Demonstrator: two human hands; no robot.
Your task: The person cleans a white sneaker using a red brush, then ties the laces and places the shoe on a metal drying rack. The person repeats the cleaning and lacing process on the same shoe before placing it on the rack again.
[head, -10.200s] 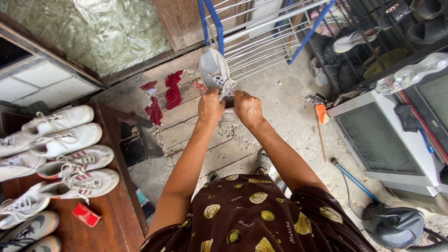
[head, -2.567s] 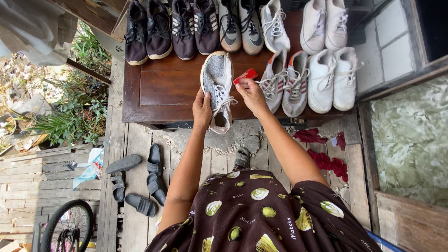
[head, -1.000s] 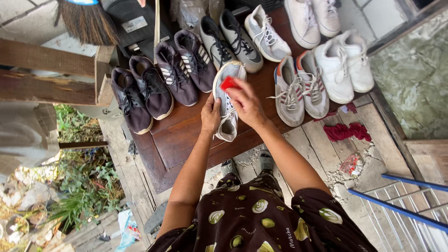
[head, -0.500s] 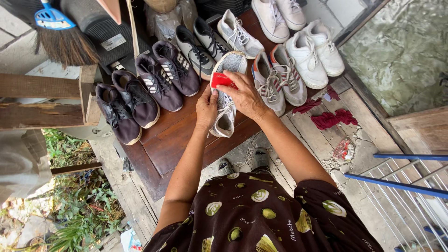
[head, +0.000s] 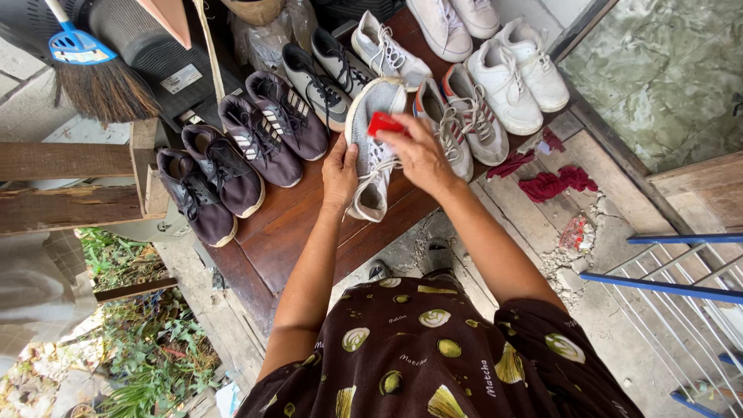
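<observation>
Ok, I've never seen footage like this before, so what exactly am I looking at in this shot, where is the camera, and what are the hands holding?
There is no machine here: the camera sits on a person's head and looks down along their own arms. The left hand holds a light grey sneaker by its side, over a dark wooden table. The right hand presses a small red object against the shoe; what it is cannot be told. On the table lie rows of other shoes: dark sneakers to the left, white sneakers to the right. A broom leans at the upper left, and red rags lie on the floor.
</observation>
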